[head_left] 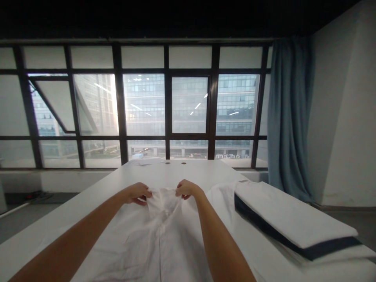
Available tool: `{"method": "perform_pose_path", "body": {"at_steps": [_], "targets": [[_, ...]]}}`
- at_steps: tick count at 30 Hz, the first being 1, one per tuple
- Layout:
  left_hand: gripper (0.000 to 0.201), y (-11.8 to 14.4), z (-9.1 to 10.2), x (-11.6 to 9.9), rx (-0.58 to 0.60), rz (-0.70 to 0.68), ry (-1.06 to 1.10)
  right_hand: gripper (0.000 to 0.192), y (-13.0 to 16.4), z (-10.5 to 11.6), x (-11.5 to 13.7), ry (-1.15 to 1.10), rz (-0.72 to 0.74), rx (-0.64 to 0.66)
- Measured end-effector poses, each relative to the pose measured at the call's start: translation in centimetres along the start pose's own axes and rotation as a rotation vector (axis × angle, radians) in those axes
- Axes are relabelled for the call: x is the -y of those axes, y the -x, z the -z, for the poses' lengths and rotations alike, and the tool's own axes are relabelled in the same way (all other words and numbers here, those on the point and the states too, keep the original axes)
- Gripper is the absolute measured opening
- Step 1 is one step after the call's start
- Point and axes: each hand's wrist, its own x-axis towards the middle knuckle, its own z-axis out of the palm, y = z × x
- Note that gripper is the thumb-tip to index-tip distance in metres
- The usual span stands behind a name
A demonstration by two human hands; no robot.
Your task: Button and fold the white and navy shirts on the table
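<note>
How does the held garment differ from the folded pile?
The garment lies mostly spread; the pile is stacked. The garment looks plain white; the pile shows a dark layer. Left hand and right hand pinch the garment, not the pile. Both cloths rest on the table.

Left hand (139,193) and right hand (188,189) pinch a white garment (143,243) on a table (164,176).

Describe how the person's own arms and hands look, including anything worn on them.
Both the left forearm and the right forearm are bare as far as they show, tapering toward the wrists, with no sleeve, watch or bracelet visible. The left hand and right hand are ungloved. The fingers are too small and blurred to rule out a ring.
</note>
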Motion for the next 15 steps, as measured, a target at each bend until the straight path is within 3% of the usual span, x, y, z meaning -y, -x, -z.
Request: {"method": "perform_pose_path", "body": {"at_steps": [2, 4, 6, 9, 11, 13, 15], "targets": [[0.018, 0.4, 0.2, -0.3, 0.110, 0.020, 0.158, 0.016, 0.1, 0.2, 0.3, -0.126, 0.045, 0.096], [0.022, 0.4, 0.1, -0.3, 0.097, 0.040, 0.193, 0.019, 0.1, 0.2, 0.3, -0.155, 0.042, 0.116], [0.021, 0.0, -0.1, 0.2, 0.003, 0.044, 0.085, 0.014, 0.0, 0.0, 0.2, -0.117, 0.008, 0.088], [0.017, -0.8, 0.1, 1.6, -0.196, 0.017, -0.301, 0.006, -0.4, -0.3, -0.5, 0.009, -0.080, 0.019], [0.017, -1.5, 0.3, 2.4, -0.319, 0.003, -0.493, 0.006, -0.5, -0.5, -0.9, 0.124, -0.137, -0.100], [0.015, -2.2, 0.4, 2.8, -0.393, -0.034, -0.561, 0.010, -0.7, -0.9, -1.0, 0.205, -0.155, -0.258], [0.012, -2.9, 0.1, 2.5, -0.407, -0.077, -0.516, 0.015, -1.0, -1.3, -0.7, 0.181, -0.136, -0.331]]}}
